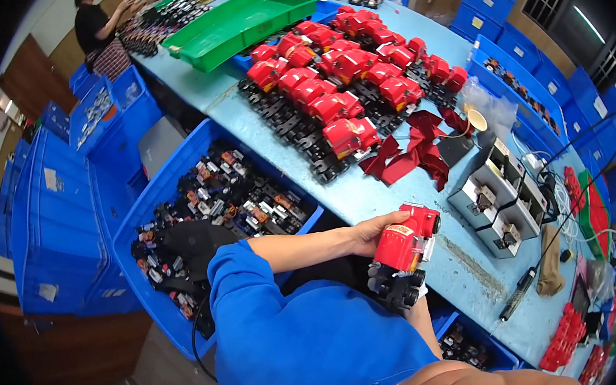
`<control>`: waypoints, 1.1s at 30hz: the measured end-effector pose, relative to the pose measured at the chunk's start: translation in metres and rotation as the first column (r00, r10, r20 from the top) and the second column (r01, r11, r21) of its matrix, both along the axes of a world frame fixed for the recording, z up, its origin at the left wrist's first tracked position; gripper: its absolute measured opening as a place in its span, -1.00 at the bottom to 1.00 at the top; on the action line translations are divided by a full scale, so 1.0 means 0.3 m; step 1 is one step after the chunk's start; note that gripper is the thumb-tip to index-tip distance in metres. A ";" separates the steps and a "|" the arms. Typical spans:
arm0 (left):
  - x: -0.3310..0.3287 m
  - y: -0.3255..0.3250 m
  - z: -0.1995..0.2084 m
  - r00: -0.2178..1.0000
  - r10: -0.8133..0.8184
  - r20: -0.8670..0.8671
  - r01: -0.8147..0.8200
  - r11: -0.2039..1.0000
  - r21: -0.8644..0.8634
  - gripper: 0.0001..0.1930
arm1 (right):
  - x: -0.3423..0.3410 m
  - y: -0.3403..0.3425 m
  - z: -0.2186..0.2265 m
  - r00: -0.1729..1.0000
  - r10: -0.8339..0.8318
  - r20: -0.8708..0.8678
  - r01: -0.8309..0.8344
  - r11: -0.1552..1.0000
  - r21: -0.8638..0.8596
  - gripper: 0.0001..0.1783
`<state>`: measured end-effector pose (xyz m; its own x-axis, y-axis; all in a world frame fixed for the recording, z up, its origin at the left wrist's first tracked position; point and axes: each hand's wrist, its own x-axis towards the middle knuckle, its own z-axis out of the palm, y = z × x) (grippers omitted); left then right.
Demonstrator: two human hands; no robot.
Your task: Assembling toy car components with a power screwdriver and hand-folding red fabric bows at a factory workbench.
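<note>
A toy truck [404,246] with a red body and black wheeled chassis is held over the near edge of the table. My left hand [374,233] is closed on its red front end, thumb on top. My right hand [420,309] is mostly hidden behind the chassis end; its fingers do not show, though it seems to support the truck from below. Beyond it, many similar red toy trucks [351,137] stand in rows on black chassis. Dark red pieces of sheet [415,151] lie crumpled between those rows and my hands.
At my left a blue bin [127,243] holds many black chassis parts. A green tray [244,27] sits at the far side of the light-blue table [466,267]. Grey metal devices [500,199] with cables and a screwdriver-like tool [518,293] lie right. A person [96,28] works far left.
</note>
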<state>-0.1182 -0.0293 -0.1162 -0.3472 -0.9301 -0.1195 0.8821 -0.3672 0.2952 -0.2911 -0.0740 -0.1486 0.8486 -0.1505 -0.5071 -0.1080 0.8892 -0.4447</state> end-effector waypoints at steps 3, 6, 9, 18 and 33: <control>0.023 0.039 -0.012 0.995 0.101 -0.005 -0.101 0.995 0.007 -0.39 | 0.017 0.054 0.043 0.998 -0.060 0.013 0.054 0.964 0.262 -0.35; 0.101 0.079 0.000 0.970 0.241 0.033 -0.241 0.970 0.000 -0.35 | 0.030 0.082 0.070 0.998 -0.002 0.055 -0.016 0.946 0.325 -0.34; 0.207 0.153 0.060 0.942 0.326 0.081 -0.313 0.940 -0.135 -0.33 | 0.021 0.076 0.056 0.999 0.010 0.048 -0.012 0.999 0.045 -0.32; 0.388 0.239 0.196 0.719 0.644 0.260 -0.636 0.761 -0.127 -0.36 | -0.108 -0.173 -0.016 0.936 -0.266 -0.232 0.159 0.905 -0.394 -0.43; 0.557 -0.520 0.346 0.874 0.399 0.278 -0.427 0.903 0.048 -0.33 | -0.050 -0.420 -0.011 0.896 0.201 -0.397 -0.211 0.977 0.017 -0.47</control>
